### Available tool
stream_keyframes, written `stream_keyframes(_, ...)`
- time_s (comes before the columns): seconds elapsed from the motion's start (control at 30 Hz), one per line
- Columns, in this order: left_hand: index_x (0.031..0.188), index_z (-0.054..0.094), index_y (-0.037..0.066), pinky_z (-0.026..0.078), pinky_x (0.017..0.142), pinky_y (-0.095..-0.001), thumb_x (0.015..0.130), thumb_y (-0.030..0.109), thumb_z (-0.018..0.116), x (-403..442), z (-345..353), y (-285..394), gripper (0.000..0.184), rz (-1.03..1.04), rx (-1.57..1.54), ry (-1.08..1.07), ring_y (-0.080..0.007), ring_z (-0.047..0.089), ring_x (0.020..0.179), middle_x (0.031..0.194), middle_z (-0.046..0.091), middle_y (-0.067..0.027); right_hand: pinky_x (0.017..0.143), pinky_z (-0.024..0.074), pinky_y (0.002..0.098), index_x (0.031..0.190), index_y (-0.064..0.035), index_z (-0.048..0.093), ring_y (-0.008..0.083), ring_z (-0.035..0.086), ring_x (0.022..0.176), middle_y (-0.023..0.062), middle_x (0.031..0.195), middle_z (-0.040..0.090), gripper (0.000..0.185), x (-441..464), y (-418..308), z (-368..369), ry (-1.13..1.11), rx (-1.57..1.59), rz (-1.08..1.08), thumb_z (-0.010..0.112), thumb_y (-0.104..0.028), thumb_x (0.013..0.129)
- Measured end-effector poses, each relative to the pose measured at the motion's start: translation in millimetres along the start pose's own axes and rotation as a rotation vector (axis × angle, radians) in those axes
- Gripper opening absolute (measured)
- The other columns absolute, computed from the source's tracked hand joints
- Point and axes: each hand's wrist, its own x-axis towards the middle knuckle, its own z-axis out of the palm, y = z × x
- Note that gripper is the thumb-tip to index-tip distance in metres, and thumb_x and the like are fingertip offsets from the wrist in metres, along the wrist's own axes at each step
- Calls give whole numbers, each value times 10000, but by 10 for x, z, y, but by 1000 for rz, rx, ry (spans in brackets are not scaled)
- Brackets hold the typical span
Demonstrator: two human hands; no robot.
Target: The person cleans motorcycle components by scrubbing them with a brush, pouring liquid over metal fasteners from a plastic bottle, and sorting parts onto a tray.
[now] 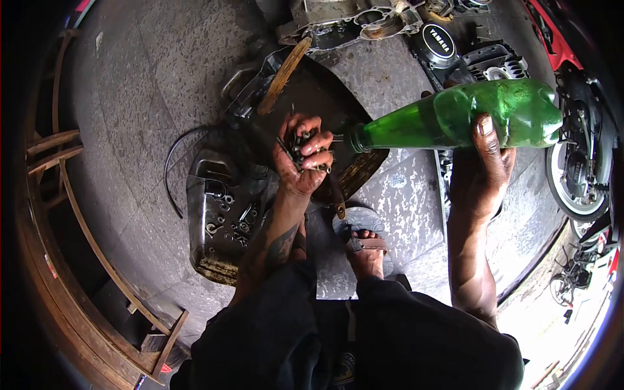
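Observation:
In my left hand point(311, 170), with its wet fingers curled upward, lies a bunch of small bolts point(298, 148). My right hand point(492, 159) grips a green plastic bottle point(416, 122) near its base, thumb on the near side. The bottle is tilted almost level, its mouth pointing at my left hand, and a thin pale streak shows between the mouth and the fingers. Both the left hand and the bottle's neck are above a dark pan point(325, 88) on the floor. How much liquid the bottle holds is hard to make out.
A second pan point(197, 244) at left holds several small metal parts. A wooden stick point(285, 75) leans on the dark pan's rim. Engine casings point(383, 23) and a Yamaha cover point(438, 44) lie beyond. A motorcycle wheel point(559, 179) stands right, a wooden bench point(97, 273) left.

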Motion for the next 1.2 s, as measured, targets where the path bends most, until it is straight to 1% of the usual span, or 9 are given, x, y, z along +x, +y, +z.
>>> stream_keyframes(0.1, 825, 498, 83, 437, 427, -258, 954, 313, 342, 12, 18, -30, 306, -22, 28, -49, -179, 460, 662, 815, 475, -37, 830, 389, 283, 1043, 33, 524, 158, 541, 858, 84, 933, 578, 389, 58, -63, 154, 116, 80, -25, 701, -146, 747)
stream_keyframes(0.5, 811, 484, 94, 389, 352, -236, 956, 324, 329, 14, -12, -63, 313, -31, 27, -38, -182, 454, 638, 806, 474, -41, 811, 394, 272, 1019, 34, 544, 155, 546, 836, 81, 913, 591, 370, 75, -77, 176, 92, 81, 49, 710, -160, 752)
stream_keyframes(0.53, 811, 484, 94, 389, 352, -236, 956, 324, 329, 19, -10, -69, 313, -30, 25, -37, -182, 454, 638, 806, 474, -41, 860, 397, 306, 1077, 24, 514, 189, 551, 909, 101, 976, 583, 367, 85, -53, 127, 39, 48, 51, 663, -141, 785)
stream_keyframes(0.6, 811, 489, 94, 386, 366, -238, 947, 311, 362, 26, 3, -77, 286, -6, 16, -22, -181, 457, 651, 804, 478, -36, 909, 401, 339, 1136, 14, 484, 222, 557, 981, 120, 1039, 575, 370, 88, -16, 114, -12, 16, 59, 615, -123, 818)
stream_keyframes(0.67, 816, 493, 92, 385, 384, -240, 940, 302, 384, 19, -21, -53, 267, 60, 28, 61, -179, 458, 665, 808, 482, -34, 806, 398, 274, 996, 28, 552, 151, 548, 815, 78, 896, 592, 348, 67, 5, 185, 46, 48, 30, 713, -160, 752)
stream_keyframes(0.73, 831, 525, 73, 378, 447, -237, 914, 266, 452, 21, -46, -17, 223, 147, 34, 207, -164, 462, 705, 826, 518, -29, 808, 398, 274, 995, 28, 554, 148, 547, 817, 77, 897, 593, 350, 14, 67, 171, 79, 34, 51, 715, -162, 750)
stream_keyframes(0.83, 784, 537, 25, 378, 408, -207, 861, 167, 492, 18, -110, 36, 168, 295, 68, 400, -134, 482, 711, 804, 532, -26, 810, 405, 278, 999, 26, 559, 143, 549, 822, 74, 901, 599, 359, -32, 142, 169, 125, 3, 48, 722, -162, 741)
stream_keyframes(1.1, 785, 552, 3, 409, 526, -223, 865, 164, 490, 4, -139, 60, 191, 261, 80, 369, -151, 479, 736, 816, 547, -68, 779, 452, 295, 990, 30, 586, 171, 587, 793, 97, 877, 625, 360, -106, 41, 184, 31, -74, 23, 738, -150, 717)
stream_keyframes(1.2, 785, 566, -14, 420, 574, -231, 869, 155, 479, 18, -125, 58, 208, 320, 139, 473, -169, 480, 743, 809, 558, -88, 769, 489, 308, 1010, 21, 594, 190, 608, 833, 109, 923, 637, 407, -267, -68, 183, -38, -271, 13, 777, -140, 684)
